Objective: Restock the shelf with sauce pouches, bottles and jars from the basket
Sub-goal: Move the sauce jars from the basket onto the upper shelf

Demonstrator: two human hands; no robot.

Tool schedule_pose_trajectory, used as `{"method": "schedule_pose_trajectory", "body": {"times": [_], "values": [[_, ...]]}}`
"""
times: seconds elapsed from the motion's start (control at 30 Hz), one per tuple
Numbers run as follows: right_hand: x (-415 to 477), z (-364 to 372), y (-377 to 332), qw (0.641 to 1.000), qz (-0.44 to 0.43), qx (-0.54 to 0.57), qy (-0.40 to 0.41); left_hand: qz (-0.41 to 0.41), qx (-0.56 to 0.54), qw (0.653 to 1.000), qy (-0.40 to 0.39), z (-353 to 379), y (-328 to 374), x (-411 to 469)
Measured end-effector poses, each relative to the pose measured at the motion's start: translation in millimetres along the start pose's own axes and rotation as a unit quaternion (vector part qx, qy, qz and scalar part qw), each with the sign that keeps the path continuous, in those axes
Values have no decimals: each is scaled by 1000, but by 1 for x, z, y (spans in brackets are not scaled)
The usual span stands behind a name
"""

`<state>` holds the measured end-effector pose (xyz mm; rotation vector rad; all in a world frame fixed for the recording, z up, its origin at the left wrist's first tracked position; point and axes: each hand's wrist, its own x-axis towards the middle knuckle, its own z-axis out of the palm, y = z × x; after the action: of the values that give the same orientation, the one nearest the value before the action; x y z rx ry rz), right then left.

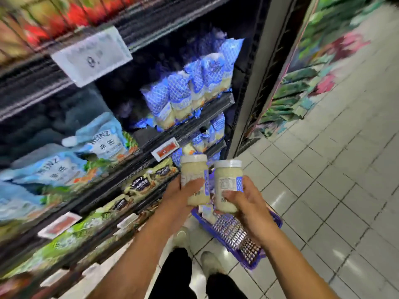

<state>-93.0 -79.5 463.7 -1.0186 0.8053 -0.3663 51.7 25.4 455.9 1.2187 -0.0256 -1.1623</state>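
My left hand point(180, 196) grips a pale sauce jar point(194, 172) with a white lid and a blue label. My right hand point(246, 200) grips a second jar point(226, 176) of the same kind, right beside the first. Both jars are held upright above the blue plastic basket point(239, 236), which stands on the floor below my hands. To the left rises the dark shelf point(185, 128), where a row of blue-and-white sauce pouches point(187, 91) stands at mid height. Similar blue-labelled items point(209, 132) fill the level under it.
Light-blue Heinz pouches point(101, 139) lie on the shelf's left part, with darker pouches point(142, 183) below them. Price tags point(165, 148) hang on the shelf edges. Grey floor tiles point(334, 190) spread to the right, beside another display point(306, 72). My shoes point(210, 263) are next to the basket.
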Motion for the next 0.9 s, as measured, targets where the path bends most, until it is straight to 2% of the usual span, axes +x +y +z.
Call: {"method": "schedule_pose_trajectory", "body": {"times": [0.17,0.4,0.7,0.9], "values": [[-8,48,-5,997,-6,-39,-69,79,-49,993,72,-25,16,-53],[-33,118,4,974,-20,-127,-188,139,-106,970,169,-78,27,-138],[-81,225,39,930,-23,-181,-319,205,-143,924,290,-148,22,-245],[-120,294,61,899,34,-157,-408,268,-174,879,355,-192,17,-308]]}}
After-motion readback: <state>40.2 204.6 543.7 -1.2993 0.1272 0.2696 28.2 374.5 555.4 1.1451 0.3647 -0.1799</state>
